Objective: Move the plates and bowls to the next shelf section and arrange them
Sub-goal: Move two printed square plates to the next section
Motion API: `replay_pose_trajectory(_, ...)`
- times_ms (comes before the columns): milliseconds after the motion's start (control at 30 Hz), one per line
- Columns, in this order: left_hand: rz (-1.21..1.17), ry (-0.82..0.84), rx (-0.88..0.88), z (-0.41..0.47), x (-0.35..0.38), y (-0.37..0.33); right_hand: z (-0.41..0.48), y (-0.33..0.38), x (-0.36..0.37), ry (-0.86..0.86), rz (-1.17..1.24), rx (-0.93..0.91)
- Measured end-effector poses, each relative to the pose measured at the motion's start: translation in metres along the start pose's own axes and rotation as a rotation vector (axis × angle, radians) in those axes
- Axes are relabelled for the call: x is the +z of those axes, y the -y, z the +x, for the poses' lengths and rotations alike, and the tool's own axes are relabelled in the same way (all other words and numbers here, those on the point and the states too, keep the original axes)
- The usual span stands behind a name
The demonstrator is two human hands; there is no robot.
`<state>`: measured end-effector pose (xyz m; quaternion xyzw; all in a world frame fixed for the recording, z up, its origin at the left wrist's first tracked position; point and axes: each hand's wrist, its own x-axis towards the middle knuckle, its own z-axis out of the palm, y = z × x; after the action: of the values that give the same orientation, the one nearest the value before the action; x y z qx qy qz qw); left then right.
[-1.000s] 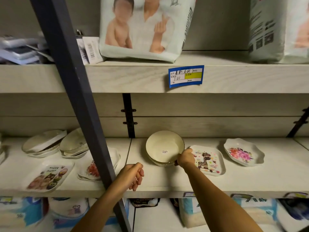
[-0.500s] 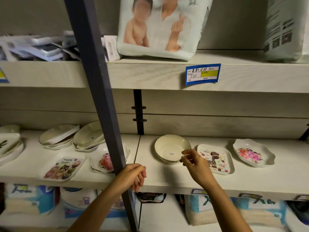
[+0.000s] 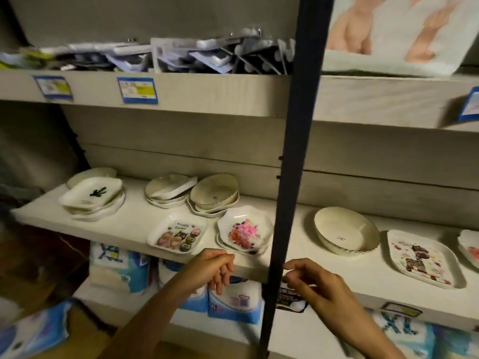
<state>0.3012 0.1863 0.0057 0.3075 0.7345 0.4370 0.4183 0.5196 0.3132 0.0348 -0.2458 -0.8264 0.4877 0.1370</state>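
- Since both hands are empty right now, left hand loosely curled and right hand half open at the shelf's near edge, next grab is probably the flower plate, nearest the post.
- Pinch its rim and lift it clear of the plate underneath.
- Carry it around the post, then set it near the cream bowl and giraffe plate on the right.

left hand: hanging low, fingers loosely curling downward, holding nothing
right hand: reaching forward, fingers half-curling, holding nothing
forearms: both bare, angling up
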Motion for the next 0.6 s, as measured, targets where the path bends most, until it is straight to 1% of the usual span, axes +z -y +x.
replay_pose_trajectory(133, 0.016, 0.001, -0.076, 0.014, -0.081, 0.036, 0.045, 0.019, 0.069, 0.041, -0.023, 0.058)
replay_pose_trajectory(167, 0.026, -0.023, -0.099, 0.018, -0.101, 0.046, 0.057, 0.023, 0.087, 0.037, -0.018, 0.082)
replay_pose_trajectory(200, 0.049, -0.085, -0.107, 0.023, -0.119, 0.056, 0.069, 0.028, 0.103, 0.028, -0.016, 0.101)
replay_pose_trajectory(233, 0.102, -0.171, -0.109, 0.028, -0.136, 0.068, 0.082, 0.032, 0.118, 0.017, -0.019, 0.118)
replay_pose_trajectory(300, 0.343, -0.327, -0.131, 0.036, -0.163, 0.082, 0.102, 0.04, 0.142, -0.001, -0.039, 0.164)
replay_pose_trajectory(367, 0.588, -0.413, -0.122, 0.045, -0.182, 0.087, 0.118, 0.046, 0.161, -0.015, -0.073, 0.214)
replay_pose_trajectory(467, 0.712, -0.425, -0.108, 0.066, -0.192, 0.084, 0.133, 0.05, 0.178, -0.057, -0.102, 0.267)
replay_pose_trajectory(600, 0.884, -0.346, -0.186, 0.086, -0.199, 0.084, 0.141, 0.049, 0.188, -0.112, -0.101, 0.326)
